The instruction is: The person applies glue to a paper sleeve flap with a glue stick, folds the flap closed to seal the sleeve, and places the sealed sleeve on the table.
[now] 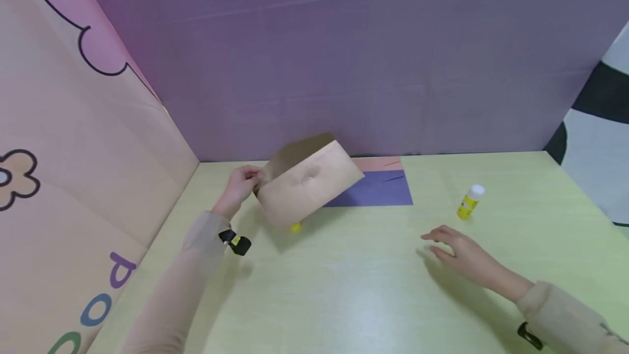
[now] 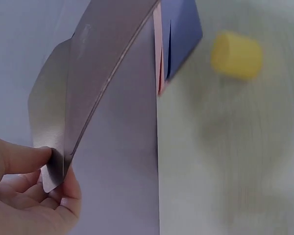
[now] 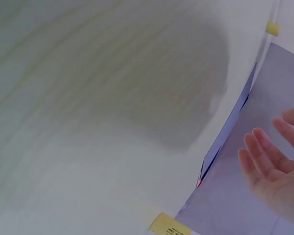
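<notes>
In the head view, my left hand (image 1: 239, 187) pinches the left end of a brown paper envelope (image 1: 312, 182), which is tilted above the table with its flap raised. In the left wrist view, the thumb and fingers of the left hand (image 2: 34, 188) grip the end of the flap (image 2: 51, 98). My right hand (image 1: 462, 253) hovers over the table on the right, holding nothing, its fingers loosely spread. Beyond it stands a yellow glue stick (image 1: 470, 201) with a white cap.
Purple (image 1: 380, 189) and pink (image 1: 378, 164) envelopes lie at the back of the table (image 1: 339, 294), partly covered by the brown one. A small yellow cylinder (image 2: 236, 55) sits below the brown envelope. A purple backdrop (image 1: 344, 59) closes the rear; a printed cloth (image 1: 73, 152) hangs left.
</notes>
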`<state>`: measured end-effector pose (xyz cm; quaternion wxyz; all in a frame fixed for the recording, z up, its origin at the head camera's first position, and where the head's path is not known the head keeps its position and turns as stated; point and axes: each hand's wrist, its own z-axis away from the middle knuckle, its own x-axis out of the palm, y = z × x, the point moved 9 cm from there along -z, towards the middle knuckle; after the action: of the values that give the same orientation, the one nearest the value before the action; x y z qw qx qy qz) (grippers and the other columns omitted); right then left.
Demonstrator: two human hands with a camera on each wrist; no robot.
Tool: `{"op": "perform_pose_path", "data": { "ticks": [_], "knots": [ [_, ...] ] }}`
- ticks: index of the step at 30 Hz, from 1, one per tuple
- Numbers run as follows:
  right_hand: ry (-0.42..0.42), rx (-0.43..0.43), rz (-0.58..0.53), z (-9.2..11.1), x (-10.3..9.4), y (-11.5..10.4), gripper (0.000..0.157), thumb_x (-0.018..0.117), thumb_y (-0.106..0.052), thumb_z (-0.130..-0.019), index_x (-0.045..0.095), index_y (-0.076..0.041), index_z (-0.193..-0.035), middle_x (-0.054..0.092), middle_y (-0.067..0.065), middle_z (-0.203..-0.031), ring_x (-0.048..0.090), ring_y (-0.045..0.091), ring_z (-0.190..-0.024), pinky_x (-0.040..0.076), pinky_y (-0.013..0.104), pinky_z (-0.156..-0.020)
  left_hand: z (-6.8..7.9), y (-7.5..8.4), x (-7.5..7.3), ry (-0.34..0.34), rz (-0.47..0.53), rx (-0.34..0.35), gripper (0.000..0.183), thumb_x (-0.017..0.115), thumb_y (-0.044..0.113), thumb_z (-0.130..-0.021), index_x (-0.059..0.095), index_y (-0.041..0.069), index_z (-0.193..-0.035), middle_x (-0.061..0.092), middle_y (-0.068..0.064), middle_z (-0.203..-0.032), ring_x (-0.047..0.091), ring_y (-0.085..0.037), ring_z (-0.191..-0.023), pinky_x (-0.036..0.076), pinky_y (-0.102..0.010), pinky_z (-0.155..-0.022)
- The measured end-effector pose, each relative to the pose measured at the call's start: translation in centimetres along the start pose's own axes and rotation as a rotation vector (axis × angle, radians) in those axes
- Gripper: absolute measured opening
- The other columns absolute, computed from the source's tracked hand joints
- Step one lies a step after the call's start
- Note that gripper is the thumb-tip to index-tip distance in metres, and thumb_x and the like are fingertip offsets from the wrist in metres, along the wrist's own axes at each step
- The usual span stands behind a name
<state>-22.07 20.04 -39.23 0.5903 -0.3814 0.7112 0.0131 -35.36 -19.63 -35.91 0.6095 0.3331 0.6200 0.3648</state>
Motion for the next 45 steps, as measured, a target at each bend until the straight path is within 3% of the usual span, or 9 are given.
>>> {"op": "perform_pose_path", "data": {
  "ticks": [16, 21, 26, 29, 31, 35, 37, 40, 45],
  "knots": [
    [0.201, -0.022, -0.015, 0.0, -2.6, -0.8, 0.025, 0.065, 0.007, -0.071, 0.064, -0.002, -0.094, 0.062, 0.005, -0.088, 0.058, 0.014, -0.074, 0.051, 0.030, -0.059, 2.3, 2.7, 8.8, -0.257, 0.002, -0.009, 0.024, 0.050, 0.002, -0.088, 0.055, -0.006, -0.110, 0.058, -0.019, -0.106, 0.054, -0.020, -0.092, 0.046, -0.026, -0.078],
    [0.289, -0.046, -0.034, 0.1, -3.4, -1.2, 0.026, 0.066, 0.009, -0.067, 0.064, -0.004, -0.090, 0.063, 0.003, -0.085, 0.056, 0.007, -0.073, 0.050, 0.025, -0.057, 3.0, 2.6, 11.2, -0.307, -0.032, -0.009, 0.022, 0.051, 0.002, -0.087, 0.058, -0.004, -0.108, 0.059, -0.016, -0.105, 0.055, -0.020, -0.093, 0.047, -0.027, -0.079],
    [0.288, -0.061, -0.079, 0.2, -3.1, -1.1, 0.026, 0.065, 0.010, -0.067, 0.064, -0.005, -0.088, 0.063, 0.003, -0.083, 0.055, 0.002, -0.073, 0.049, 0.021, -0.054, 3.5, 2.0, 13.3, -0.347, -0.060, -0.009, 0.021, 0.052, 0.001, -0.086, 0.059, -0.005, -0.106, 0.060, -0.016, -0.103, 0.055, -0.022, -0.093, 0.047, -0.029, -0.079],
    [0.273, -0.064, -0.094, 0.2, -2.8, -1.1, 0.025, 0.064, 0.009, -0.068, 0.064, -0.005, -0.088, 0.063, 0.003, -0.082, 0.055, 0.002, -0.072, 0.049, 0.022, -0.054, 3.2, 1.0, 14.6, -0.383, -0.053, 0.019, 0.019, 0.055, 0.002, -0.085, 0.060, -0.004, -0.103, 0.061, -0.014, -0.096, 0.057, -0.022, -0.089, 0.048, -0.030, -0.077],
    [0.263, -0.068, -0.106, 0.2, -2.5, -1.1, 0.024, 0.064, 0.009, -0.069, 0.064, -0.005, -0.088, 0.063, 0.003, -0.081, 0.055, 0.002, -0.072, 0.049, 0.022, -0.053, 2.4, -0.3, 15.8, -0.416, -0.024, 0.092, 0.016, 0.058, 0.008, -0.084, 0.063, 0.000, -0.098, 0.062, -0.008, -0.089, 0.057, -0.017, -0.082, 0.049, -0.026, -0.071],
    [0.242, -0.079, -0.119, 0.1, -2.0, -1.3, 0.022, 0.064, 0.008, -0.070, 0.064, -0.005, -0.088, 0.063, 0.003, -0.081, 0.056, 0.003, -0.073, 0.049, 0.020, -0.053, 2.9, -0.7, 16.9, -0.455, -0.032, 0.115, 0.014, 0.059, 0.008, -0.084, 0.064, 0.000, -0.095, 0.062, -0.007, -0.085, 0.056, -0.016, -0.078, 0.048, -0.025, -0.067],
    [0.229, -0.086, -0.128, 0.1, -1.8, -1.4, 0.022, 0.064, 0.008, -0.070, 0.064, -0.005, -0.088, 0.063, 0.003, -0.081, 0.056, 0.004, -0.073, 0.048, 0.019, -0.053, 4.2, 0.4, 16.7, -0.449, -0.081, 0.074, 0.015, 0.057, 0.001, -0.083, 0.062, -0.004, -0.097, 0.061, -0.012, -0.088, 0.056, -0.019, -0.080, 0.049, -0.026, -0.068],
    [0.211, -0.084, -0.127, 0.0, -1.5, -1.5, 0.021, 0.064, 0.008, -0.071, 0.064, -0.004, -0.088, 0.063, 0.002, -0.082, 0.056, 0.004, -0.074, 0.048, 0.019, -0.053, 5.4, 1.5, 16.6, -0.442, -0.122, 0.091, 0.016, 0.055, -0.001, -0.083, 0.061, -0.007, -0.097, 0.060, -0.013, -0.087, 0.053, -0.017, -0.077, 0.047, -0.023, -0.065],
    [0.187, -0.079, -0.126, 0.0, -1.1, -1.5, 0.020, 0.063, 0.007, -0.072, 0.064, -0.002, -0.089, 0.063, 0.001, -0.083, 0.056, 0.003, -0.073, 0.049, 0.020, -0.054, 5.8, 1.4, 17.1, -0.471, -0.133, 0.099, 0.015, 0.055, 0.000, -0.083, 0.061, -0.005, -0.096, 0.060, -0.010, -0.086, 0.052, -0.013, -0.075, 0.047, -0.020, -0.065]
  ]
}}
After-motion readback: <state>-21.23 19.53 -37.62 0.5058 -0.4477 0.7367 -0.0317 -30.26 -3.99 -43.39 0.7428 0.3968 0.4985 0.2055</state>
